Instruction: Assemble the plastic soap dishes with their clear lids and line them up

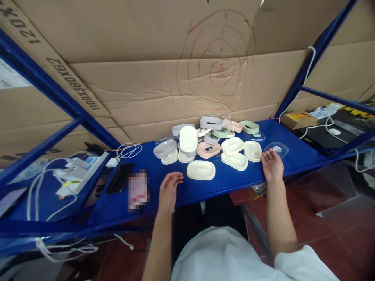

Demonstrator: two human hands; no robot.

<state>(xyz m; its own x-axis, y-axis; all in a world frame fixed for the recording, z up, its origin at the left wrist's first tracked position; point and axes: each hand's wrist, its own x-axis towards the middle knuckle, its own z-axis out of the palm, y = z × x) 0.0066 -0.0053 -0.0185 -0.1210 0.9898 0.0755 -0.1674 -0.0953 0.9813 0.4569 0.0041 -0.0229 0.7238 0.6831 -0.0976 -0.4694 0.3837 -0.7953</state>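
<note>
A cream oval plastic piece (200, 170), like a soap dish part with a raised middle, lies alone at the front of the pile. To its left, my left hand (170, 189) hovers near the table edge, fingers loosely bent and nothing in them. My right hand (272, 164) is turned palm up with fingers apart and slightly curled, holding nothing. It is between a cream squarish piece (252, 151) and a clear plastic lid (279, 149); I cannot tell whether it touches either. Grey rings (165, 148), a pink ring (208, 150) and a green ring (249, 127) are heaped behind.
All this lies on a blue table (301, 150) backed by a cardboard wall (146, 89) with red drawn circles. Toward the left are a blurred pink item (138, 190), a dark phone-like slab (119, 177), a power strip (83, 173) and white cables (129, 150). Blue frame posts stand at both sides.
</note>
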